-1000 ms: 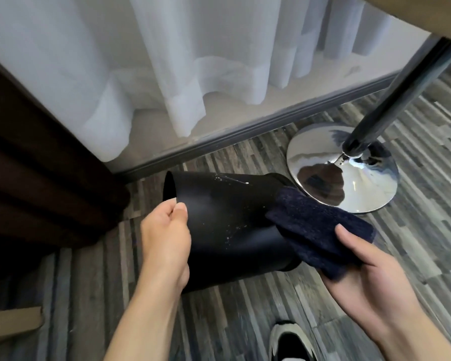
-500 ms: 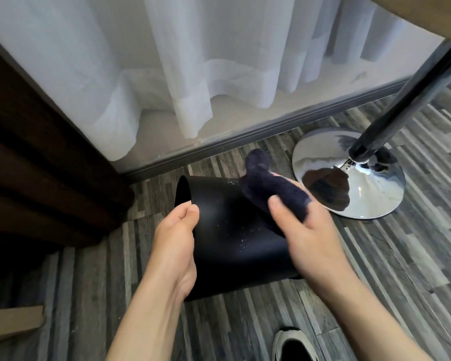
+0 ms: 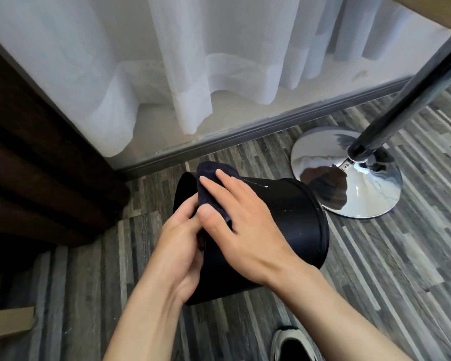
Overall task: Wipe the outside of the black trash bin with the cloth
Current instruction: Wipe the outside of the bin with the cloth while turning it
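Note:
The black trash bin (image 3: 292, 220) is tipped on its side above the wood-pattern floor, its open mouth facing left and its base toward the right. My left hand (image 3: 177, 246) grips the rim at the mouth. My right hand (image 3: 242, 220) lies flat over the bin's upper wall and presses a dark navy cloth (image 3: 211, 183) against it near the mouth. Most of the cloth is hidden under my fingers. A few pale specks and a light streak show on the bin's wall.
A chrome round table base (image 3: 349, 175) with a dark pole (image 3: 401, 100) stands just right of the bin. White sheer curtains (image 3: 193, 61) hang behind, a dark curtain (image 3: 31, 165) at the left. My shoe (image 3: 294, 345) is at the bottom edge, cardboard (image 3: 8, 321) lower left.
My right hand has carried the cloth from the bin's base end across its wall to the mouth end, beside my left hand. The bin has stayed in my left hand.

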